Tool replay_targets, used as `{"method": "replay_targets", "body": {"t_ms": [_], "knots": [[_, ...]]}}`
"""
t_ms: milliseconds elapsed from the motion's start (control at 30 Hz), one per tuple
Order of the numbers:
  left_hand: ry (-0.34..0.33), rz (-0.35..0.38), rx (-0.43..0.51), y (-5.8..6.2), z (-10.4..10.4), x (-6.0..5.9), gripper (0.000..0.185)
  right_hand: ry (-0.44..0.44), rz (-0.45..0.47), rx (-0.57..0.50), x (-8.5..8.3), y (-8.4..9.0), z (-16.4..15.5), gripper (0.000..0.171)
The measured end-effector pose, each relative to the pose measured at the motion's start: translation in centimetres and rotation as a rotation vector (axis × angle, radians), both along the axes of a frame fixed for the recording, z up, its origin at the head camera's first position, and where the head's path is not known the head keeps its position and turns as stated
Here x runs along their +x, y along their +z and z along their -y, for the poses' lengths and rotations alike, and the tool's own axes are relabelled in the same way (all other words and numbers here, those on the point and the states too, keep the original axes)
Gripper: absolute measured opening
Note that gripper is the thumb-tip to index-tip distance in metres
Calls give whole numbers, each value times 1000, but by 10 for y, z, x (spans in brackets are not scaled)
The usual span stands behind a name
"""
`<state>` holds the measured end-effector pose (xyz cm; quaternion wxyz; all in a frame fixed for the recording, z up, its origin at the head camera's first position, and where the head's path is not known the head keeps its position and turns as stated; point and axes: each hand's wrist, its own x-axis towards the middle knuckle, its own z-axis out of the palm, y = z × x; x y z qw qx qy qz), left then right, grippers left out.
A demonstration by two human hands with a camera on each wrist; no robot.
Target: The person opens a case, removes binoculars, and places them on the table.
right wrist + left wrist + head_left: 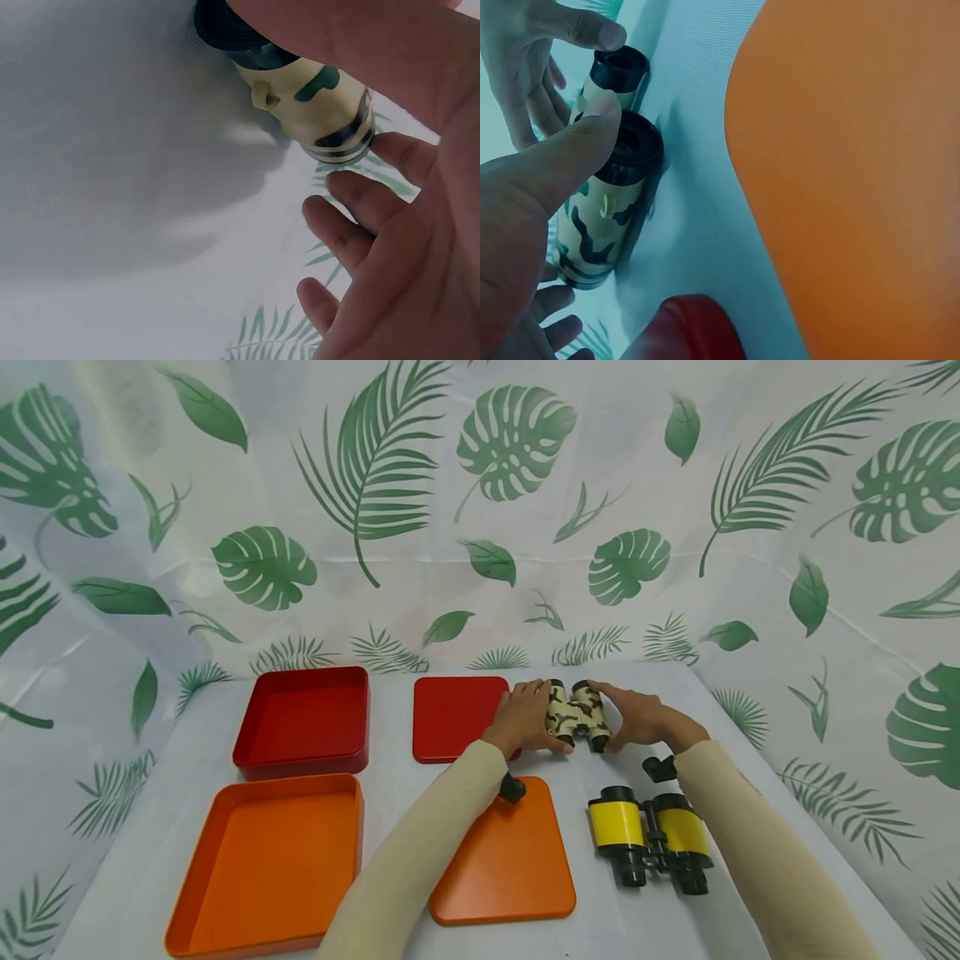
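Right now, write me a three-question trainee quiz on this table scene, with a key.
1. True or false: both hands are on the camouflage binoculars.
2. Which thing lies nearest the yellow binoculars? A) red box B) orange lid C) orange box
3. Fill in: the flat lid beside the left hand is coloured ____.

Key:
1. True: the left hand and the right hand hold them from either side.
2. B: the orange lid lies just beside them on the table.
3. Red: the red lid lies flat next to that hand.
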<state>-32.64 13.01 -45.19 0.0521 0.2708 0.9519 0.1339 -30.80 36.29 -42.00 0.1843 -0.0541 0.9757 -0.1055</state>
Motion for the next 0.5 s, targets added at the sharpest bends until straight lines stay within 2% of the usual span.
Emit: {"method": "replay_targets", "body": {"t_ms": [167,367,500], "knots": [[-24,18,-55,4,9,4,111,44,-76,46,4,1,6,120],[-20,-54,-161,13,23,8,103,95,-129,17,11,10,19,113],[7,-73,-191,18,31,10,103,98,-143,-14,17,14,30,107]]}}
